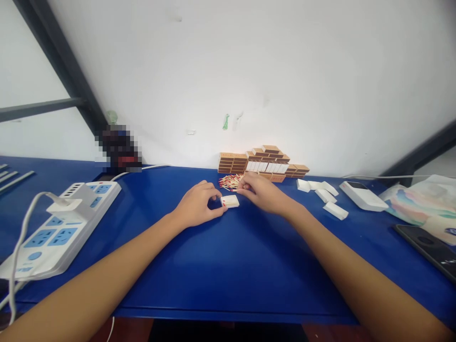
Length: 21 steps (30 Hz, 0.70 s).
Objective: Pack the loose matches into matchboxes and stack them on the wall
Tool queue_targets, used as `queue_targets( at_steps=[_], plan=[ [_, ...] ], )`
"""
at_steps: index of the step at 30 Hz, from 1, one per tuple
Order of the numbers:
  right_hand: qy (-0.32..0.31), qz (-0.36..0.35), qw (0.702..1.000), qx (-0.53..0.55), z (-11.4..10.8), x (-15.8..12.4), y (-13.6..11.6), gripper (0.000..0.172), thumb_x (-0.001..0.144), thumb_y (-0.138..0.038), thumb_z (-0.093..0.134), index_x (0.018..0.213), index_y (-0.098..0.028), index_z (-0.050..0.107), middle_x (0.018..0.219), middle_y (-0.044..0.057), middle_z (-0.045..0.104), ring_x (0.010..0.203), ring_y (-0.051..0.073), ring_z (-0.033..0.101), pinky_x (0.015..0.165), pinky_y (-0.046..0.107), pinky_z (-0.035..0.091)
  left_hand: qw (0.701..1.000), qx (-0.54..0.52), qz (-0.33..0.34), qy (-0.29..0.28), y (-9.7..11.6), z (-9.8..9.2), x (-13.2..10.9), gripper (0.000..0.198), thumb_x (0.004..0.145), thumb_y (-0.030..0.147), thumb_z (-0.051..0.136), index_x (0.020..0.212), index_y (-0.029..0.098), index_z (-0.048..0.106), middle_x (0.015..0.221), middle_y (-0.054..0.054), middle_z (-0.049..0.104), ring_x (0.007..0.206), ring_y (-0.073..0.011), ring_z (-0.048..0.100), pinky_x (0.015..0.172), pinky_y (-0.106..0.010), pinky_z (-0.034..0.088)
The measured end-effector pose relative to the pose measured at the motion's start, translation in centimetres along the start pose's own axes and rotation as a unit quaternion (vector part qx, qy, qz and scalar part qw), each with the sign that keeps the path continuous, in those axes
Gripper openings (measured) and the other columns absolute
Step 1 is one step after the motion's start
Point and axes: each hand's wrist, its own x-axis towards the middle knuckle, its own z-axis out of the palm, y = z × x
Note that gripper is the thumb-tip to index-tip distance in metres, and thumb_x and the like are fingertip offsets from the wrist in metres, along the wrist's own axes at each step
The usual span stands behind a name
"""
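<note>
A small white matchbox tray (231,203) lies on the blue tabletop with a few red-tipped matches inside. My left hand (197,204) grips its left end between thumb and fingers. Just beyond the tray, my right hand (261,192) is closed in a pinch on what looks like a matchstick (234,191). The pinching fingertips hover beside the near edge of a loose pile of red-headed matches (228,181), and partly cover its right side.
Brown matchboxes (232,163) are stacked against the wall. Several white trays (335,211) lie at right, near a white device (363,195), a phone (427,249) and a plastic packet (409,199). A power strip (101,209) with a plugged-in cable occupies the left.
</note>
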Motion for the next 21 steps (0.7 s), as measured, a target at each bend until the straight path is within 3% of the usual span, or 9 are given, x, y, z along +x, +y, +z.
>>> queue_targets(
  at_steps=[4,7,12,15,21],
  plan=[
    [-0.045,-0.014,0.999,0.017,0.6,-1.3,-1.9,0.010,0.099,-0.022,0.058,0.093,-0.020,0.065,0.096,0.006,0.062,0.085,0.018,0.056,0.075,0.029,0.041,1.000,0.000,0.011,0.002,-0.2,0.4,-0.1,0.025,0.088,0.044,0.074,0.093,0.020,0.072,0.088,-0.004,0.067,0.084,-0.0214,0.059,0.081,-0.038,0.048],
    [-0.029,-0.023,0.999,0.028,1.2,-1.7,-2.2,0.010,0.099,-0.021,0.058,0.095,-0.020,0.066,0.092,0.004,0.061,0.082,0.017,0.055,0.074,0.029,0.041,1.000,-0.004,0.021,0.003,-0.1,0.5,-0.1,0.023,0.089,0.043,0.073,0.093,0.020,0.072,0.088,-0.004,0.068,0.083,-0.0206,0.059,0.084,-0.039,0.048],
    [0.060,0.012,0.998,0.022,1.8,-0.8,0.1,0.009,0.097,-0.024,0.061,0.091,-0.020,0.065,0.083,0.001,0.056,0.077,0.017,0.053,0.072,0.030,0.040,0.999,0.008,0.044,-0.002,0.5,0.3,-0.2,0.025,0.089,0.044,0.073,0.100,0.021,0.074,0.090,-0.005,0.067,0.088,-0.0228,0.057,0.083,-0.039,0.049],
    [0.051,0.037,0.998,-0.009,2.3,0.1,1.4,0.006,0.096,-0.023,0.062,0.091,-0.020,0.065,0.085,0.002,0.056,0.079,0.018,0.054,0.073,0.030,0.040,0.998,0.012,0.058,-0.005,0.8,0.3,-0.3,0.026,0.090,0.044,0.073,0.103,0.021,0.074,0.092,-0.006,0.067,0.091,-0.0234,0.057,0.086,-0.039,0.049],
    [0.016,0.015,0.999,-0.040,2.6,1.4,1.6,0.015,0.100,-0.020,0.056,0.085,-0.020,0.057,0.092,0.006,0.058,0.085,0.019,0.055,0.076,0.031,0.041,0.999,0.012,0.047,0.003,0.4,0.2,-0.3,0.023,0.090,0.042,0.073,0.100,0.021,0.074,0.090,-0.005,0.067,0.088,-0.0229,0.056,0.083,-0.039,0.049]
  ],
)
